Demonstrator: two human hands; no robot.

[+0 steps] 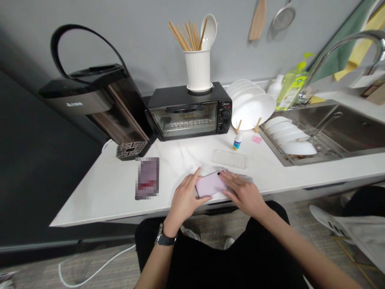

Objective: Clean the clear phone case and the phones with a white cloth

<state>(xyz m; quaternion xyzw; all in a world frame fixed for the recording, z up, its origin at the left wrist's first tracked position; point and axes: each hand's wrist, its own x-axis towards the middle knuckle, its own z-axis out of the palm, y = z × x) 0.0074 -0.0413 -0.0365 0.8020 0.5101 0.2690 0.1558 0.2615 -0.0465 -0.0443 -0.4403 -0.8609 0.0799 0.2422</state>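
A pale pink phone (209,184) lies back-up near the front edge of the white counter (105,192). My left hand (186,196) grips its left end, thumb on the far edge and fingers curled round the near one. My right hand (242,192) lies over its right end with the fingers stretched out and pressing down. A clear phone case (229,159) lies just beyond the phone. A second clear piece (245,178) shows under my right fingers. A small white dropper bottle (237,141) stands behind the case.
A dark phone (147,178) lies to the left. At the back stand a black water dispenser (102,96), a toaster oven (189,112) with a utensil holder (197,68), and stacked white plates (251,105). The sink (331,128) with more plates is at right.
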